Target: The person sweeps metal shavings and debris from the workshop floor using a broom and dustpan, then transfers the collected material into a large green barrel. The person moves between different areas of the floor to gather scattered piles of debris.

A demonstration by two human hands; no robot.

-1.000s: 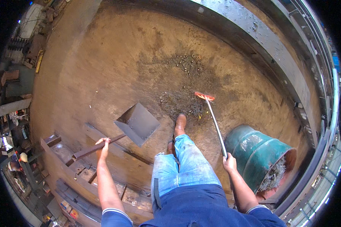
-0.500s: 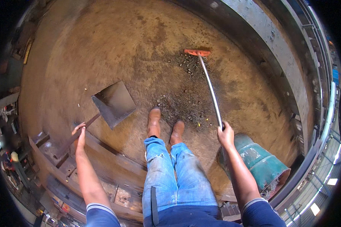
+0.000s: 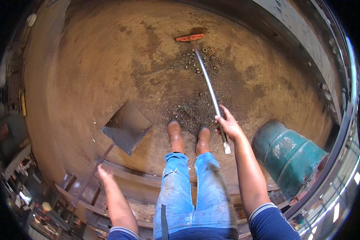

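We hold the broom in our right hand, fingers wrapped around its long metal handle near the upper end; the handle runs away from us across the floor to the orange brush head, which rests on the ground at the far side of a scatter of dark debris. That debris lies along the handle, from a few small round bits just beside the brush head to a thicker patch right in front of our brown boots. Our left hand is closed on the thin handle of the dustpan, whose flat dark metal scoop sits on the floor to the left of the boots, apart from the debris. A teal drum lies tilted at our right, just beside the right forearm. Metal beams cross the ground behind our feet.
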